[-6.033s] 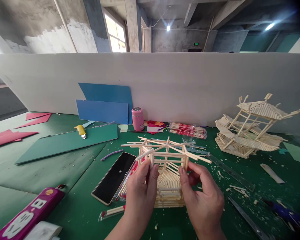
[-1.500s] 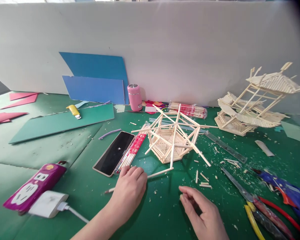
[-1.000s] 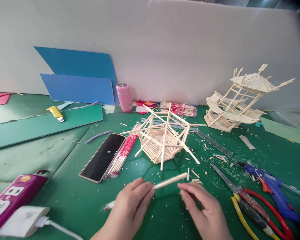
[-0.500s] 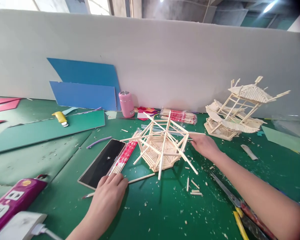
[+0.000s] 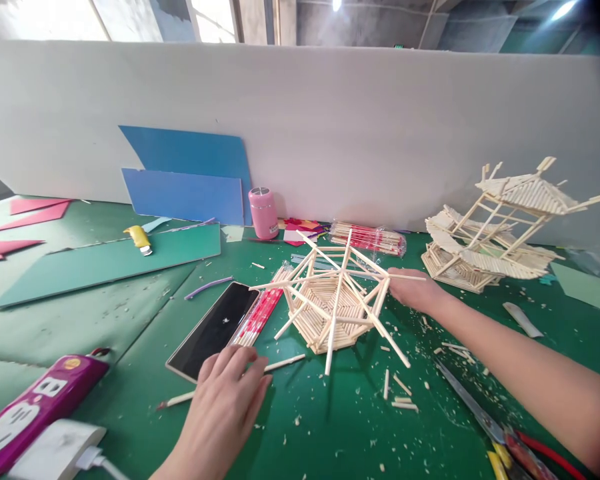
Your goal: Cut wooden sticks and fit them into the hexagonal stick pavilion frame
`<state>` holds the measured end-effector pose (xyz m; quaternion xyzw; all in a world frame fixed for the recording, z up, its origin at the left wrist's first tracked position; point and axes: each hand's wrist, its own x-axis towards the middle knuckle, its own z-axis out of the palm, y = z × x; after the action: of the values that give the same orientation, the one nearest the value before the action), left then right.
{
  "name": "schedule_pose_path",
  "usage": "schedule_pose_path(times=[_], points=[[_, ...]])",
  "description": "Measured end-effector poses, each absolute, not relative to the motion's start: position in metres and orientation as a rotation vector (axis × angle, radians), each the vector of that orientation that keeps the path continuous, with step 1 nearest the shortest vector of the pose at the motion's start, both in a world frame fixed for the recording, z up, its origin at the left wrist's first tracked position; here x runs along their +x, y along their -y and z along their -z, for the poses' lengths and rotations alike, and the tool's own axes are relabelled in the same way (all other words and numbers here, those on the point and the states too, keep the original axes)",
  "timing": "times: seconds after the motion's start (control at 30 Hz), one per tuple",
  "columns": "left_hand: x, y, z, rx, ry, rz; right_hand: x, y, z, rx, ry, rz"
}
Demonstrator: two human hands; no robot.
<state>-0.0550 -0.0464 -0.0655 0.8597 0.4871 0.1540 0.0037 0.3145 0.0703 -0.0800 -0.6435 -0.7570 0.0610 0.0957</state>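
Open green worktop lies in front of you between your hands; the right edge is crowded by a metal ruler and plier handles. The stick frame stands mid-worktop, just right of the phone and the red-wrapped stick packet. Your left hand rests flat, fingers spread, over a loose stick lying on the mat; no grip is visible. Your right hand touches the frame's right side; whether its fingers are closed around a strut cannot be told. Compared with half a second ago, both hands keep their places, with only the view shifted.
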Motion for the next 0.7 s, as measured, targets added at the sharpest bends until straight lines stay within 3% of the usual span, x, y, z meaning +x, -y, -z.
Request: schedule_pose_path(times=[0.33, 0.6, 0.7], points=[[0.0, 0.035, 0.056, 2.2, -1.393, -0.869, 0.331, -0.009, 0.032, -1.543, 1.013, -0.462], [0.034, 0.018, 0.059, 2.011, -1.193, -0.996, 0.254, 0.081, 0.058, -1.326, 0.656, -0.93], [0.037, 0.016, 0.058, 2.004, -1.163, -0.983, 0.212, 0.096, 0.064, -1.111, 0.334, -1.269]])
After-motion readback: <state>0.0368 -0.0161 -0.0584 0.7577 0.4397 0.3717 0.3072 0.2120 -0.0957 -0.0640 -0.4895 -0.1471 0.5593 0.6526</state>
